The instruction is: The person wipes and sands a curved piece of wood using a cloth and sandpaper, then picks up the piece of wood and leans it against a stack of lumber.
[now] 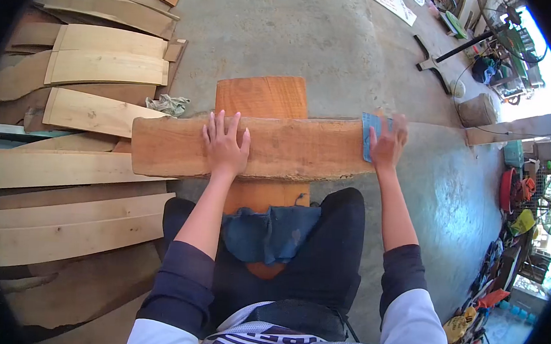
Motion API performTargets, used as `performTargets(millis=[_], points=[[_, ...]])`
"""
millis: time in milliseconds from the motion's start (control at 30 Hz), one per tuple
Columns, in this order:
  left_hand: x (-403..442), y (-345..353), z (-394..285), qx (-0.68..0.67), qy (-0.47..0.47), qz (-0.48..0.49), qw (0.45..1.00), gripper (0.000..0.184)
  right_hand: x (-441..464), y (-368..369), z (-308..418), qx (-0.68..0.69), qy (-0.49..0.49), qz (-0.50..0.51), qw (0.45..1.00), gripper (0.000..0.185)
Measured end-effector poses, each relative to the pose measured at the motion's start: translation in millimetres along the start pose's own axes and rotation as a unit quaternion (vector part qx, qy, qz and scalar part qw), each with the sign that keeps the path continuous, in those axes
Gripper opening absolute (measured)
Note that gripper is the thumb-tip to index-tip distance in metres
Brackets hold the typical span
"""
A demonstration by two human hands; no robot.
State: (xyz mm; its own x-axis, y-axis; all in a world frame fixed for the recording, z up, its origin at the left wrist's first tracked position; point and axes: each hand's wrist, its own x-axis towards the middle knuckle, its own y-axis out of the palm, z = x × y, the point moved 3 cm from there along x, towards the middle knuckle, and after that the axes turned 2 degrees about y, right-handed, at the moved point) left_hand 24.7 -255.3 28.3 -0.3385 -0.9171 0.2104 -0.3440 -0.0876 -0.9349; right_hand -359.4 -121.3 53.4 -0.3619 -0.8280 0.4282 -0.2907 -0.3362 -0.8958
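Note:
A long wooden plank (pixel 302 147) with rough bark-like edges lies crosswise in front of me, over a wider orange-brown board (pixel 261 95). My left hand (pixel 225 145) rests flat on the plank left of its middle, fingers spread and holding nothing. At the plank's right end, my right hand (pixel 387 144) presses on a blue sheet of sandpaper (pixel 368 124). The sheet sits under the palm and fingers, and its outer part is hidden. Those fingertips are slightly blurred. A dark blue cloth (pixel 272 233) hangs over the near part of the board, between my legs.
Several pale planks (pixel 105 67) lie stacked along the left side. A crumpled rag (pixel 168 105) sits beside them near the plank's left end. A fan on a stand (pixel 463 48) rises at the upper right. Tools and clutter, including a red basin (pixel 506 189), line the right side.

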Motion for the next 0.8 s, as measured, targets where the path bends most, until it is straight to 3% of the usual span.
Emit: performTargets(millis=[67, 167, 267, 367, 467, 567, 800], points=[[0, 0, -1, -0.004, 0.000, -0.002, 1.000, 0.053, -9, 10, 3, -0.025, -0.103, 0.028, 0.994, 0.057], [1, 1, 1, -0.005, -0.006, -0.001, 1.000, 0.054, -15, 20, 10, 0.029, -0.106, 0.126, 0.986, 0.052], [0, 2, 2, -0.007, -0.004, -0.001, 1.000, 0.054, -19, 19, 16, 0.177, -0.089, 0.157, 0.968, 0.058], [0, 3, 1, -0.006, 0.005, -0.014, 1.000, 0.052, -19, 25, 11, 0.236, -0.082, 0.163, 0.954, 0.062], [0, 3, 3, -0.004, 0.006, -0.024, 1.000, 0.052, -9, 13, -6, 0.149, -0.126, 0.214, 0.957, 0.070], [-1, 3, 2, -0.009, 0.006, -0.027, 1.000, 0.052, 2, 2, -3, 0.143, -0.055, 0.298, 0.942, 0.078], [0, 4, 2, -0.013, 0.004, -0.026, 1.000, 0.051, 2, 7, -2, 0.109, -0.041, 0.273, 0.955, 0.075]])
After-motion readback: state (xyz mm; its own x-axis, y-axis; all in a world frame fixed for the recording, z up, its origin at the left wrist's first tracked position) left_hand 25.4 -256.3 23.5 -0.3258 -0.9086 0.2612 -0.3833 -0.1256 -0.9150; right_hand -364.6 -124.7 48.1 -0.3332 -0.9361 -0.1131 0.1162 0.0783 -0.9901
